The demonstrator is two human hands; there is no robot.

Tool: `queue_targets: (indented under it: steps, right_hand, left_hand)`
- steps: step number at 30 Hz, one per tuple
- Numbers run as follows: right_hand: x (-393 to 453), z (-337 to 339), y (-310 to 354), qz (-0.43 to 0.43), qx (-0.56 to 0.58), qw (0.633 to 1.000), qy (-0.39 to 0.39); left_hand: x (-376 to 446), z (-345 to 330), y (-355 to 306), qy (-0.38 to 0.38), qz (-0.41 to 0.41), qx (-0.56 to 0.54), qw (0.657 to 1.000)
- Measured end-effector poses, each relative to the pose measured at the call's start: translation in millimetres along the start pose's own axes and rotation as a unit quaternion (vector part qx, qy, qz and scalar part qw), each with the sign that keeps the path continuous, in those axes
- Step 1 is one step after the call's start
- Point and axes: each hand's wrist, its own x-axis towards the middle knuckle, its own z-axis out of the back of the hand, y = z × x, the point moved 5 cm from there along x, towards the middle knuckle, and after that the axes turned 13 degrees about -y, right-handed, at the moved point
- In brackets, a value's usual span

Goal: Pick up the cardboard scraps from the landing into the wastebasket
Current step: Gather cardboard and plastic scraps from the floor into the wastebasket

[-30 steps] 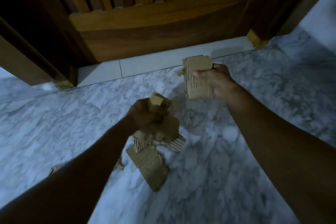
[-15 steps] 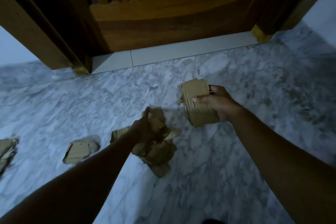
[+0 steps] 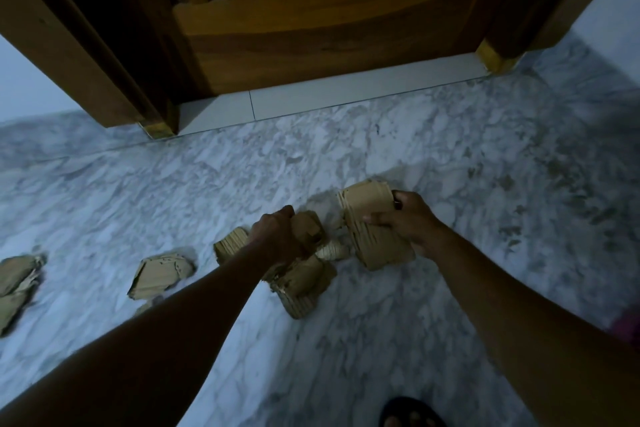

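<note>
While left hand clenches crumpled scraps, right hand grip pinches flat cardboard stack.

Both hands with cardboard scraps now lower, nearer together.

The left hand covers the middle of its cardboard bundle — how many scraps it grips cannot be counted, and its fingers are out of sight behind the card. The right hand hides the far edge of the folded stack. The scraps at the left border are cut off by the frame, as is the foot at the bottom edge. A pink patch at the right edge is too cropped to identify — the door runs off the top
</note>
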Motion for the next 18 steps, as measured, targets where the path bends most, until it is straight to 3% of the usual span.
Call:
queue_targets:
  steps: [6,12,15,18]
  right_hand:
    - [-3,2,0,-0.009,0.007,0.999,-0.033]
    - [-3,1,19,-0.024,0.047,0.998,-0.031]
    - [-8,-26,35,-0.022,0.035,0.999,0.009]
    - [-26,-78,49,-0.026,-0.024,0.993,0.112]
  left_hand:
    - [0,6,5,0.030,0.071,-0.043,0.996]
    - [22,68,42,-0.050,0.171,-0.187,0.966]
    - [35,96,85,-0.091,0.192,-0.233,0.949]
    - [17,128,111,-0.113,0.224,-0.238,0.938]
